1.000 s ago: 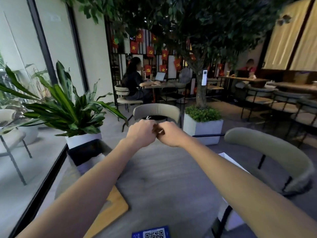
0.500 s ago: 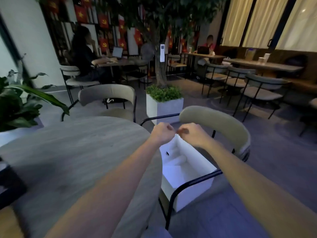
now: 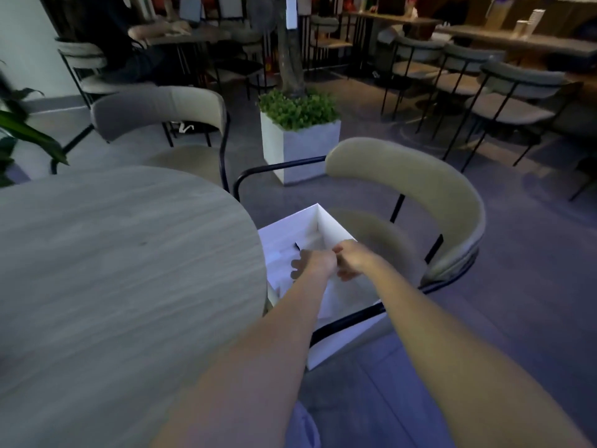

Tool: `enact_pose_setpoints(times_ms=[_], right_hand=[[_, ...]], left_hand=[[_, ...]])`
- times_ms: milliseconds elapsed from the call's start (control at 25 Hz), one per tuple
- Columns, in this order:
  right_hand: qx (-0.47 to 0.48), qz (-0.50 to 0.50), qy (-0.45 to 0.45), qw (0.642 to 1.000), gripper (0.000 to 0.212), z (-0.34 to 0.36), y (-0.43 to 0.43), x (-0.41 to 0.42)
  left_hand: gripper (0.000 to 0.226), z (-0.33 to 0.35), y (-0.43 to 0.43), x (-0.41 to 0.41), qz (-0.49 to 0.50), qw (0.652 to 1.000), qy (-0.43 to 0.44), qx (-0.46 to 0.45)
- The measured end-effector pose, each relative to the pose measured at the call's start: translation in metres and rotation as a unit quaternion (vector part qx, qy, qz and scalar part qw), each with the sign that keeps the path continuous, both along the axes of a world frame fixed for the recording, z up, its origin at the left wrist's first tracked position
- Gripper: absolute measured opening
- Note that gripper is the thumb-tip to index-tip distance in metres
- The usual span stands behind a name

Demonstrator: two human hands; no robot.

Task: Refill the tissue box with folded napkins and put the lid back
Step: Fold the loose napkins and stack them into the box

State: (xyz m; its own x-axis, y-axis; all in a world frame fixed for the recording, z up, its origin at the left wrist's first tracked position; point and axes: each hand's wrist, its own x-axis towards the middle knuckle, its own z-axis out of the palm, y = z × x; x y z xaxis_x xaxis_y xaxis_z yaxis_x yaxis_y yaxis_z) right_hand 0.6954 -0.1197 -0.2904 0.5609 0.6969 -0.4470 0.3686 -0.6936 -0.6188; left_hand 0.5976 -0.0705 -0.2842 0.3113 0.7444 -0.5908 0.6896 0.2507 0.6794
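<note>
Head view: the left hand (image 3: 315,262) is down inside the white box (image 3: 337,232), its fingers spread apart over the napkins (image 3: 284,253), pale paper stock lying in the box's left half. The right hand (image 3: 355,258) is inside the box too, touching the left hand at the thumb side. Its fingers curl under, but blur hides whether they pinch anything.

The box is open-topped and sits on the seat of a beige chair (image 3: 403,176). The chair's black arm rail (image 3: 349,320) crosses in front of the box's near wall, under both forearms. Just left of the box, touching or nearly so, is the edge of a round wood-grain table (image 3: 113,270).

Beyond the box stands a white square planter (image 3: 300,143) of small green leaves with a tree trunk (image 3: 290,59) rising from it. A white tag (image 3: 291,11) hangs on the trunk, its print too blurred to read. Beyond the table, left of the box, is a second beige chair (image 3: 155,108), and farther off a seated person (image 3: 106,37) is at another table. Right of the box, well apart, runs a row of dark chairs (image 3: 517,79) along a long counter (image 3: 517,40).
</note>
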Motion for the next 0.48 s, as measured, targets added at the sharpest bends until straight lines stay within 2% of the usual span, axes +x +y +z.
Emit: enact_pose_setpoints(times_ms=[120, 200, 320, 480], right_hand=[[-0.055, -0.008, 0.011, 0.998, 0.011, -0.024, 0.015, -0.010], [-0.085, -0.008, 0.019, 0.996, 0.020, -0.037, 0.022, -0.008], [-0.155, 0.018, -0.001, 0.988, 0.032, -0.054, 0.030, 0.004], [-0.199, 0.041, 0.025, 0.979, 0.017, -0.064, 0.040, 0.002]], left_hand=[[0.056, -0.018, -0.005, -0.006, 0.057, 0.998, 0.035, -0.010], [0.060, -0.037, -0.011, -0.008, 0.081, 0.995, 0.049, -0.025], [0.073, -0.056, -0.006, -0.007, 0.122, 0.988, 0.079, -0.044], [0.095, -0.068, -0.003, -0.011, 0.187, 0.980, 0.030, -0.056]])
